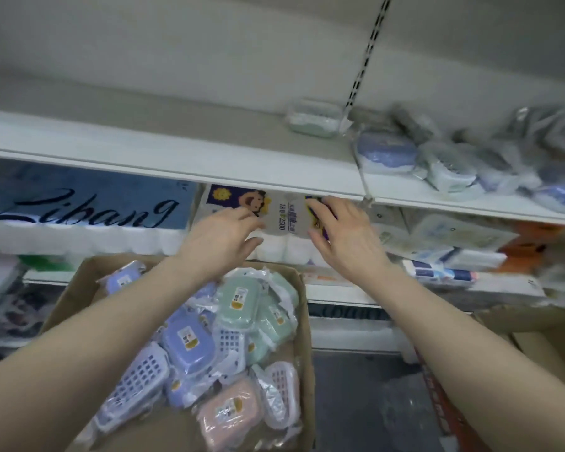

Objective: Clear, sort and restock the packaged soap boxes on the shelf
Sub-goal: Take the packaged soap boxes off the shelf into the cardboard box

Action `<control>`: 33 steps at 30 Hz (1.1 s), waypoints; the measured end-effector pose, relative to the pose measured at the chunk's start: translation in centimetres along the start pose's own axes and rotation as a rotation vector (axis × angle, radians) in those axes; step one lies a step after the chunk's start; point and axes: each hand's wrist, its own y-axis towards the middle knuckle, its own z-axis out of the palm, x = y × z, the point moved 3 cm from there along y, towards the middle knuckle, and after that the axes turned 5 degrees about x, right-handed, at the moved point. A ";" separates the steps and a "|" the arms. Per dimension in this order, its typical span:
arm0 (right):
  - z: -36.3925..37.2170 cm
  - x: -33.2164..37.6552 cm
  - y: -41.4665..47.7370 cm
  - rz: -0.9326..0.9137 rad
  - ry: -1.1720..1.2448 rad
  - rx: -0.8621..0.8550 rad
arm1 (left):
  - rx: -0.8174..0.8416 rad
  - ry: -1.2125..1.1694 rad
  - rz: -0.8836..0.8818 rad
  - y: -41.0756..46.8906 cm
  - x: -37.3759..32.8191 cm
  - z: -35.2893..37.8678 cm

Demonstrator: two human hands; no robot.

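Both arms reach up from the bottom of the view towards the white metal shelf (144,158). The left hand (221,238) and the right hand (344,238) are raised side by side just under its front edge. Their fingers are loosely spread and grasp nothing. Behind them, on the level below, sits a pack of white tissue rolls with a cartoon label (281,220), and a blue pack with dark script lettering (88,203) lies to its left.

A single pale green plastic-wrapped soap box (312,117) rests flat on the shelf near the slotted upright, its long axis running along the shelf from left to right. To its right a blurred heap of purple and grey wrapped soap boxes (470,158) lies tumbled, pointing every way.

Below the arms a brown cardboard carton (62,311) holds more wrapped soap boxes. A purple one (188,344) has its long axis slanting away from the viewer, a mint green one (238,303) lies beside it, and a pink one (230,415) lies near the front, turned crosswise. Several show their slotted undersides.
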 end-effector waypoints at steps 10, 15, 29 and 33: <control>-5.5 -11.0 4.3 0.159 -0.029 -0.031 | -0.035 0.041 0.031 12.5 -3.0 -3.6; -5.1 -17.8 7.0 0.217 -0.017 0.029 | 0.014 0.086 -0.044 21.0 -3.0 -1.7; -1.1 -23.1 12.9 0.097 0.017 0.466 | 0.068 0.184 -0.301 29.7 0.1 0.9; -1.6 -22.2 12.8 0.149 0.073 0.390 | -0.023 0.140 -0.233 27.1 0.0 -0.2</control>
